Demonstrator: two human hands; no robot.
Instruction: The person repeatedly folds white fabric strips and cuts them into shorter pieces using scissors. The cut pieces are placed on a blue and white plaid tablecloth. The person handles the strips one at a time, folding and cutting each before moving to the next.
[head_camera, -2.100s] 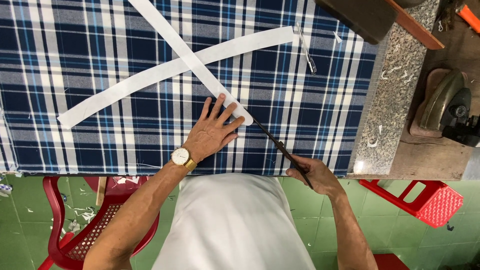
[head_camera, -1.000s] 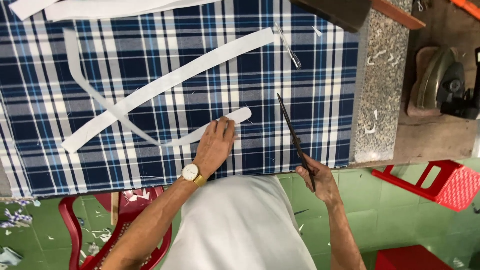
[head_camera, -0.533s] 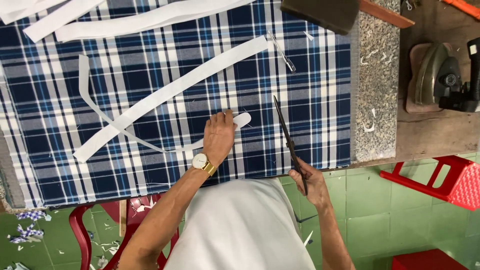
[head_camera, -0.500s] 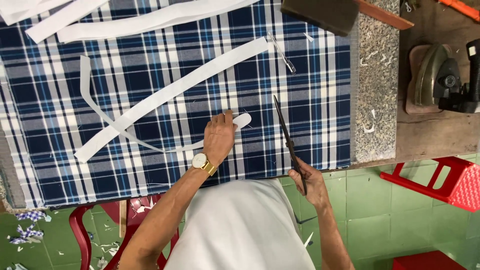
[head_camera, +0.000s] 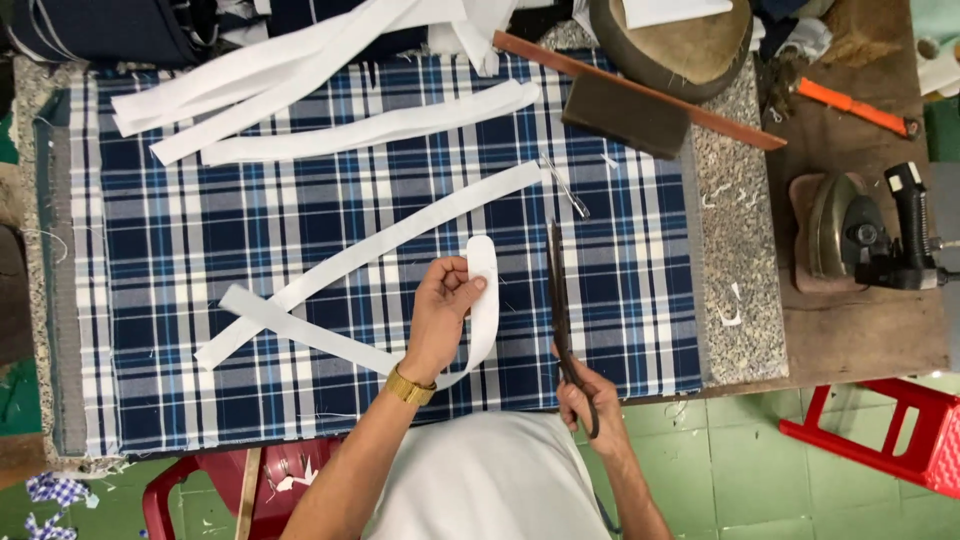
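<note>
My left hand (head_camera: 443, 312), with a gold watch on its wrist, pinches a narrow white fabric strip (head_camera: 484, 300) and lifts its rounded end into a loop above the blue plaid cloth (head_camera: 180, 260). The rest of that strip runs left and crosses under a long white strip (head_camera: 400, 235) lying diagonally. My right hand (head_camera: 585, 395) grips the handles of long dark scissors (head_camera: 557, 290), whose blades point away from me and lie close together on the cloth just right of the held strip.
Several more white strips (head_camera: 300, 70) lie at the cloth's far edge. A small metal tool (head_camera: 565, 185) rests near the diagonal strip's end. A dark brush block (head_camera: 620, 115), a wooden ruler (head_camera: 650, 90), an iron (head_camera: 860, 235) and red stools (head_camera: 890, 430) stand to the right.
My left hand has picked up the short strip's rounded end and curled it upward. The view has pulled back, showing more strips at the far edge. The scissors stay in my right hand.
</note>
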